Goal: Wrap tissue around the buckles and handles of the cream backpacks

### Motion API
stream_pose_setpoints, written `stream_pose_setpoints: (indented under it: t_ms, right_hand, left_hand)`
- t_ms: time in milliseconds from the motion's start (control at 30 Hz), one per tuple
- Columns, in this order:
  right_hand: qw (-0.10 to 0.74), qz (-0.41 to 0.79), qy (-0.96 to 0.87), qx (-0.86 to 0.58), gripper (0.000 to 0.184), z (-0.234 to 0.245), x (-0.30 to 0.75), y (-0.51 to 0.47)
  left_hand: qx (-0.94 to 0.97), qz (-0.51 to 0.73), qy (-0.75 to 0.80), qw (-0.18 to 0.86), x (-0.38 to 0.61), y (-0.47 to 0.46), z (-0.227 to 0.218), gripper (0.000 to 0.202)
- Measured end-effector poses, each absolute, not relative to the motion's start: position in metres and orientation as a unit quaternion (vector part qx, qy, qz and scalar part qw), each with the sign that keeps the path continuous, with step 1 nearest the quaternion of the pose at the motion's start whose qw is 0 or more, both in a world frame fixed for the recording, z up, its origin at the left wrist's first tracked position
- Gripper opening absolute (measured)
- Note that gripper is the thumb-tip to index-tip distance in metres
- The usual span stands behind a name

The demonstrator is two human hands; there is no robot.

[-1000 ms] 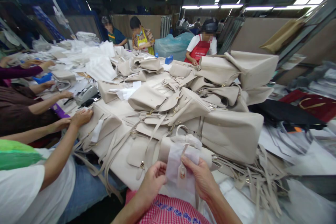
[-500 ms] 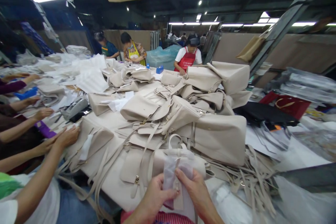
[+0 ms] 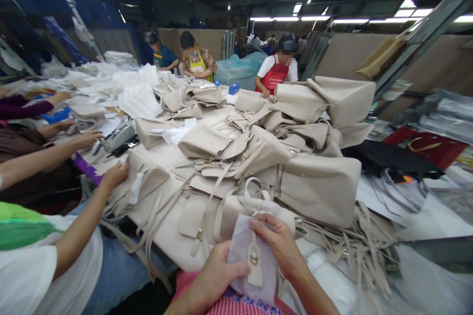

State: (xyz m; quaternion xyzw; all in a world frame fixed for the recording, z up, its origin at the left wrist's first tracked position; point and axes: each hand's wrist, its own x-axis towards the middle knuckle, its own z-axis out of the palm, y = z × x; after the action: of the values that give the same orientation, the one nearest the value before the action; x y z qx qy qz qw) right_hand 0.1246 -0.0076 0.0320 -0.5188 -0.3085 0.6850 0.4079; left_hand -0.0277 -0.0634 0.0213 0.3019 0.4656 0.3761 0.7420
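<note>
In front of me, a beige leather tag point(image 3: 254, 273) with a small metal buckle and a narrow strap lies over a thin white tissue sheet point(image 3: 239, 236). My left hand point(image 3: 221, 270) grips the sheet's left side, its thumb pressing beside the tag. The fingers of my right hand point(image 3: 277, 241) pinch the top of the tag's strap together with the sheet. Just beyond, a beige handbag point(image 3: 229, 209) with a looped top handle rests at the table edge. Next to it, to the left, a bag flap with a metal clasp point(image 3: 199, 234) shows.
Beige bags point(image 3: 318, 187) pile up across the table point(image 3: 166, 238). Loose straps point(image 3: 364, 246) hang at the right, near a black bag point(image 3: 391, 160). Co-workers' arms point(image 3: 88, 216) reach in from the left. A person in a red apron point(image 3: 275, 78) stands across the table.
My right hand has moved up along the strap, and the tag with its buckle now shows flat over the spread sheet. The co-worker's near hand at left still touches a bag.
</note>
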Motion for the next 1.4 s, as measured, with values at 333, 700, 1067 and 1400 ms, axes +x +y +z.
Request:
stream_pose_setpoints:
  t_ms: [333,700,1067,1400]
  right_hand:
    - [0.429,0.667,-0.329,-0.512,0.033,0.038,0.127,-0.007]
    - [0.464,0.631,-0.341,-0.520,0.031,0.035,0.137,-0.001]
    - [0.431,0.652,-0.370,-0.502,0.027,0.040,0.142,0.006]
    - [0.427,0.677,-0.335,-0.497,0.031,0.032,0.141,0.007]
  left_hand:
    - [0.331,0.356,0.505,0.713,-0.020,-0.035,0.023,0.024]
    - [0.228,0.370,0.492,0.754,0.006,-0.025,0.022,0.031]
    - [0.102,0.392,0.369,0.836,-0.006,-0.031,0.010,0.031]
    - [0.096,0.339,0.254,0.901,-0.008,-0.021,-0.003,0.027]
